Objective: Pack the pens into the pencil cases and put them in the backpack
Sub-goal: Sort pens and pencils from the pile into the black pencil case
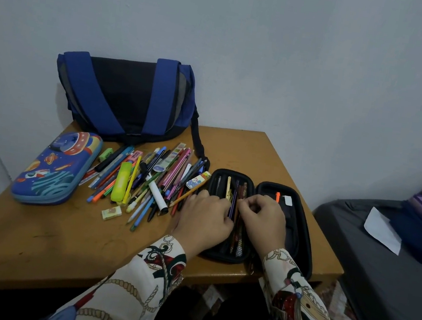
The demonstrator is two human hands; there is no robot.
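Note:
An open black pencil case (300,225) lies at the right of the wooden table (59,242), with several pens under bands in its left half. Over that half, my left hand (205,218) and my right hand (264,218) both have curled fingers and pinch a purple pen (234,198) that stands along the case. A pile of loose pens, pencils and markers (148,181) lies to the left of the case. A shut blue pencil case with a space print (55,169) sits at the far left. The blue and black backpack (124,97) stands against the wall behind.
A green highlighter (120,184), a white marker (158,197) and small erasers (111,212) lie among the pens. To the right of the table is a dark surface (379,262) with a white sheet of paper (383,231) on it. The open case reaches the table's front edge.

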